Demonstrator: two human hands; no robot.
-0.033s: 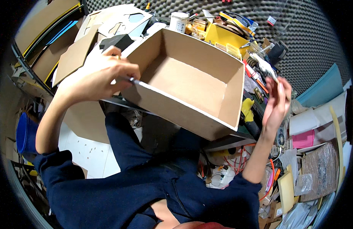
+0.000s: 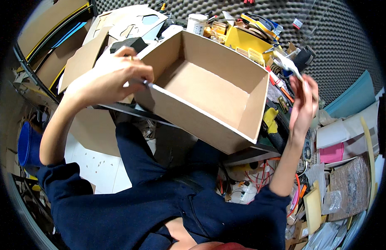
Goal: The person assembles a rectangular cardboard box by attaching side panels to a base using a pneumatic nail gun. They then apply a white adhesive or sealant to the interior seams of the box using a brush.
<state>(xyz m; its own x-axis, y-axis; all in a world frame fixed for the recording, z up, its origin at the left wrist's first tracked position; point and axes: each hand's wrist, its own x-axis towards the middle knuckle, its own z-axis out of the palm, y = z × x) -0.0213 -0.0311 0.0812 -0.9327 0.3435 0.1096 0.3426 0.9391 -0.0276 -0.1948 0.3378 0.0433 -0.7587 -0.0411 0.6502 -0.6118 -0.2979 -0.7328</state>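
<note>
A large open-topped brown cardboard box [image 2: 218, 89] with white-edged rims stands tilted in front of me on the edge of a table. My left hand [image 2: 126, 75] is closed on its near left corner, fingers curled over the rim. To the right of the box, my right hand [image 2: 303, 98] pinches a thin flat stick [image 2: 288, 64] whose far end carries a white paste. The stick is raised above the clutter and stays apart from the box. Inside, the bottom and far walls show bare cardboard.
Behind the box stand a white tub [image 2: 196, 24], a yellow bin [image 2: 245, 38] and rolls of tape [image 2: 259, 25]. A black block [image 2: 129, 45] and cut boards [image 2: 84, 60] lie at left. A blue bucket [image 2: 28, 143] is on the floor. Cables [image 2: 259, 175] hang below right.
The box has shifted slightly to the right. My right hand and the stick with white paste have moved a little farther away from me.
</note>
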